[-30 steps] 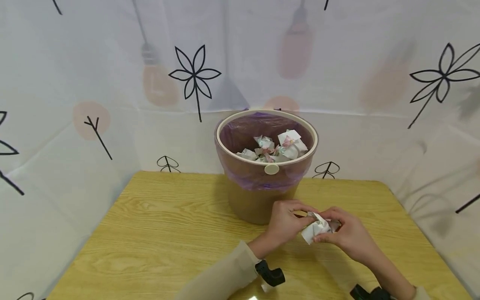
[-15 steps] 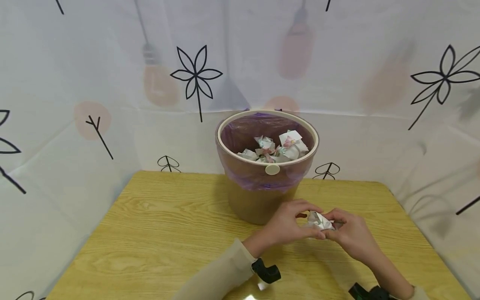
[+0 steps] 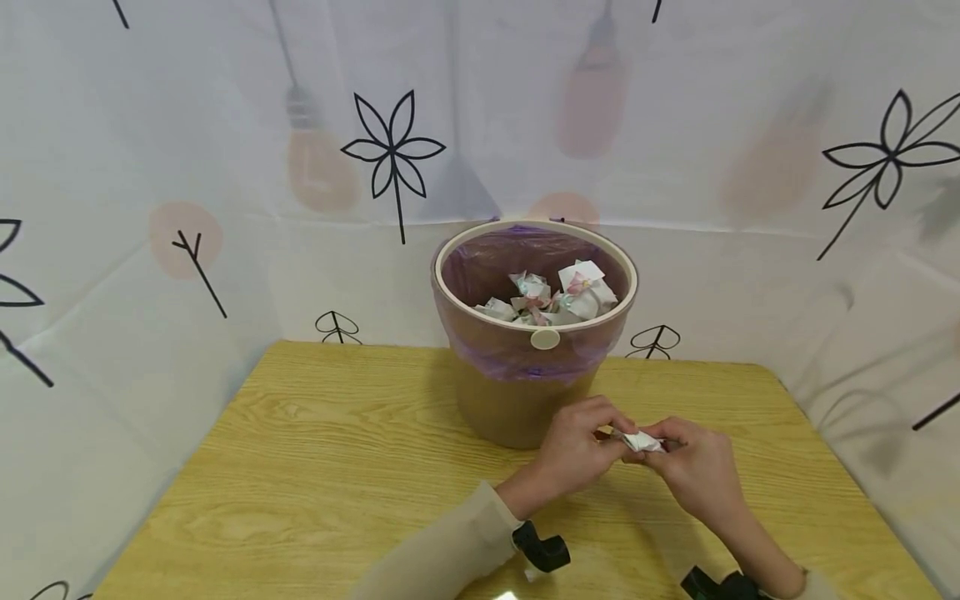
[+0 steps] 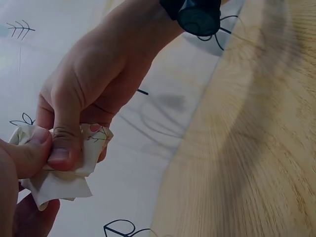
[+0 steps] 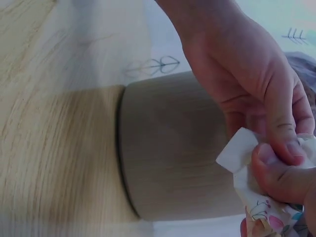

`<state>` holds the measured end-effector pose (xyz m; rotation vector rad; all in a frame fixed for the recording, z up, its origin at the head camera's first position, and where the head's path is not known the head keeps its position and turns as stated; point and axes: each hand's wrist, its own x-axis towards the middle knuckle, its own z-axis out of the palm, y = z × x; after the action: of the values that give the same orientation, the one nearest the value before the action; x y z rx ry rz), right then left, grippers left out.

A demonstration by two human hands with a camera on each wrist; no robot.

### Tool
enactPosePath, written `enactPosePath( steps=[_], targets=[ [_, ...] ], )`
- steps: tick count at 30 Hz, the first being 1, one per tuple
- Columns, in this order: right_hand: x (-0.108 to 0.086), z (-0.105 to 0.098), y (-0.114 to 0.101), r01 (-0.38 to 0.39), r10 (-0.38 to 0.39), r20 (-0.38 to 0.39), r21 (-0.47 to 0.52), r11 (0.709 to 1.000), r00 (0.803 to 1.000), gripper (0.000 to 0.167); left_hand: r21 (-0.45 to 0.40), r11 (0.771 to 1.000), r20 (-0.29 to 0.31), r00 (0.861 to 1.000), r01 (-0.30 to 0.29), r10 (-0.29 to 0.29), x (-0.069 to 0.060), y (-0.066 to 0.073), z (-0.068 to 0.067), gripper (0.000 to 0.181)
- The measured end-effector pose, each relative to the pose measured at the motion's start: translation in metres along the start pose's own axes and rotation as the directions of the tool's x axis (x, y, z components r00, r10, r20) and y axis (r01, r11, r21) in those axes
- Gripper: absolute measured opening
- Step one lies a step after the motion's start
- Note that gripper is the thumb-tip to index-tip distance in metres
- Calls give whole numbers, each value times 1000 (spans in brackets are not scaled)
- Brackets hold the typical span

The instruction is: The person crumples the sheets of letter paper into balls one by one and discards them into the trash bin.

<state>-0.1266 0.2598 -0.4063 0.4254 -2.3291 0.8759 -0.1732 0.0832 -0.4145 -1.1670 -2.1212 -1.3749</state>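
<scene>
In front of the bin, my left hand (image 3: 573, 446) and right hand (image 3: 701, 467) meet over a small crumpled paper (image 3: 642, 442). Both pinch it between thumb and fingers. The wrist views show the paper white, with a floral print (image 5: 269, 217) of pink and teal on part of it. The thumbs press on it side by side, almost touching. Behind the hands stands a tan bin (image 3: 495, 408) with a cream rim (image 3: 438, 279) and a translucent purple liner (image 3: 525, 362). Several crumpled papers (image 3: 577, 292) lie inside it.
The bin stands near the back edge of a wood-grain table (image 3: 315, 467). A white scrap (image 3: 532, 574) lies on the table near the left wrist. Patterned cloth (image 3: 225, 125) hangs behind and at both sides. Black wrist cameras (image 3: 542, 547) sit on both wrists.
The paper between the hands has been squeezed and folded smaller, and less of it shows. The fingers have shifted their grip on it. The bin and its contents have stayed put.
</scene>
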Motion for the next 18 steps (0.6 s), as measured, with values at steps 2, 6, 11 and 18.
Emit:
enactPosePath(
  steps=[2,6,11,18],
  targets=[
    [0,0,2,26,-26,-11,6,1000,1000,28,-33,999,-9,1000,15,-15,0,-1,1,10],
    [0,-5,6,15,-21,66,93,996,998,26,-181,975,3,991,130,-132,-1,-5,1,12],
    [0,-24,12,-138,36,321,299,944,947,27,-292,916,59,961,276,-271,-1,-10,-2,18],
    [8,-47,32,-216,-157,444,678,703,882,39,-398,816,135,907,419,-399,2,-6,-5,20]
  ],
)
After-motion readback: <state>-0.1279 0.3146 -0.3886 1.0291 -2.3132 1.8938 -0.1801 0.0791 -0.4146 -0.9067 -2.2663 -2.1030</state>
